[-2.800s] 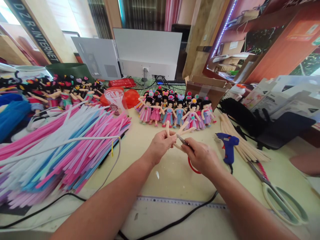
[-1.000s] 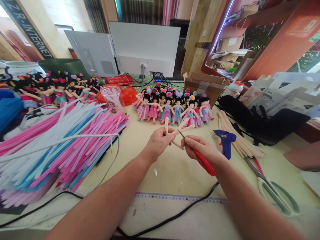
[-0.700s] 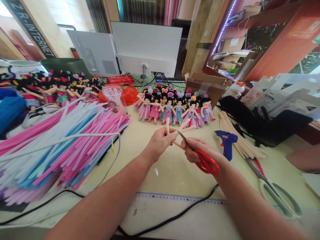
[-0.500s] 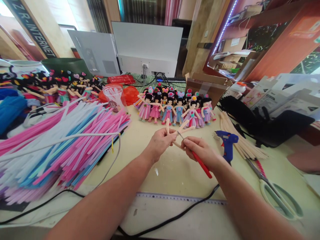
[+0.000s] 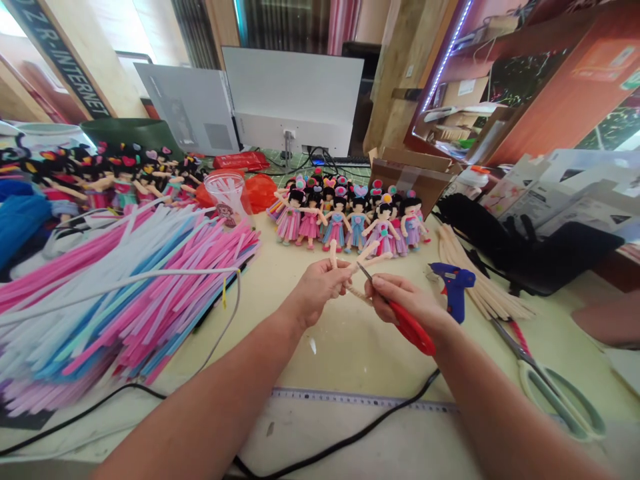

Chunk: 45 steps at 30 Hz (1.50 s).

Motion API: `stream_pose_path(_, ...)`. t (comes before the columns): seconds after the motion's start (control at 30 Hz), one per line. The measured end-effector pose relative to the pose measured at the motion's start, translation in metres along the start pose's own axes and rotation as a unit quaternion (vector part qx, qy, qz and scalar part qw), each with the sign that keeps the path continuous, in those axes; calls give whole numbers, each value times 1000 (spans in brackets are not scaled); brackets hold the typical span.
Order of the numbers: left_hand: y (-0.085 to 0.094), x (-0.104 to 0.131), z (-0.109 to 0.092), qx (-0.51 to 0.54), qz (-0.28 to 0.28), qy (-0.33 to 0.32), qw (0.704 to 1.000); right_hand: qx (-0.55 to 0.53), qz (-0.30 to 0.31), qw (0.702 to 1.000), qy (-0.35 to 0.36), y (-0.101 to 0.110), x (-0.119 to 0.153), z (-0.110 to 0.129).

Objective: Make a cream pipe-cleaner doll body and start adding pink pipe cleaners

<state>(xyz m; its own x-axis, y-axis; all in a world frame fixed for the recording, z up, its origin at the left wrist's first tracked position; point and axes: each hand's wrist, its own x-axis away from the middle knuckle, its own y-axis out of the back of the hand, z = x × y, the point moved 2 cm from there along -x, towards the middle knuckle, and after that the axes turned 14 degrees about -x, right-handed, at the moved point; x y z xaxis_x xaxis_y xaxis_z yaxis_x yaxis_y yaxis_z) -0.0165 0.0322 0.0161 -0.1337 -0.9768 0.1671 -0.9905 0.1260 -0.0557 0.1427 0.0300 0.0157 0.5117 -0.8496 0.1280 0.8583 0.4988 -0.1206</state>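
Your left hand (image 5: 317,288), forearm stretched forward over the table (image 5: 340,357), pinched the cream fuzzy piece (image 5: 333,254) just in front of the dolls (image 5: 336,220). Your right hand (image 5: 407,301), angled inward, gripped the red-handled scissors (image 5: 414,331), tip at the piece; you couldn't tell whether they touched.

The fuzzy stems (image 5: 369,251) are cream, the small scissors' handle (image 5: 414,329) red, the glue gun (image 5: 455,288) blue, and the dolls' skirts (image 5: 334,231) mix pink, purple and blue stripes.

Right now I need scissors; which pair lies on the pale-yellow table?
The pale-green-handled metal scissors at right; the red-handled metal pair is in the right hand.
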Motion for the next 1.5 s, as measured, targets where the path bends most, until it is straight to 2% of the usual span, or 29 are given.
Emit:
stream_pose_path(0.13, 3, 0, -1, 34, 4, 55, 998, -1, -2, 999, 53, 3, 5, 6)
stream_pose_path(0.23, 3, 0, 0, 61, 15, 86, 994, 106, -66, 985, 120, 8, 7, 9)
stream_pose_path(0.33, 2, 0, 0, 110, 28, 115, 987, 281, -127, 932, 192, 10, 6, 8)
stream_pose_path(0.4, 2, 0, 0, 142, 34, 132, 980, 360, -139, 896, 217, 10, 5, 5)
stream_pose_path(0.6, 1, 3, -1, 204, 55, 158, 965, 472, -132, 848, 202, 9, -2, -8)
stream_pose_path(0.7, -2, 6, -2, 218, 66, 157, 961, 503, -151, 833, 178, 7, -4, -12)
stream_pose_path(0.77, -4, 7, -2, 216, 65, 153, 962, 502, -168, 833, 161, 5, -5, -13)
stream_pose_path(0.83, -4, 7, -1, 210, 60, 151, 964, 475, -172, 850, 152, 4, -4, -12)
stream_pose_path(0.97, -4, 5, 0, 190, 46, 141, 970, 294, -87, 942, 133, 4, -3, -6)
stream_pose_path(1.03, -3, 3, 1, 184, 37, 137, 973, 210, -58, 968, 123, 6, -1, -2)
stream_pose_path(1.1, -3, 2, 0, 185, 29, 138, 972, 213, -80, 963, 143, 7, -1, 1)
stream_pose_path(1.2, -3, 3, 0, 192, 34, 142, 971, 321, -126, 920, 186, 7, -1, -1)
stream_pose_path(1.27, -4, 3, 1, 191, 50, 138, 971, 388, -148, 891, 181, 5, -2, -5)
stream_pose_path(1.33, -4, 3, 2, 178, 58, 124, 974, 426, -171, 875, 156, 5, -3, -7)
stream_pose_path(1.4, -4, 2, 3, 143, 50, 102, 983, 422, -176, 879, 132, 5, -4, -8)
stream_pose_path(1.5, -3, 0, 4, 65, 21, 58, 996, 328, -133, 927, 124, 6, -4, -6)
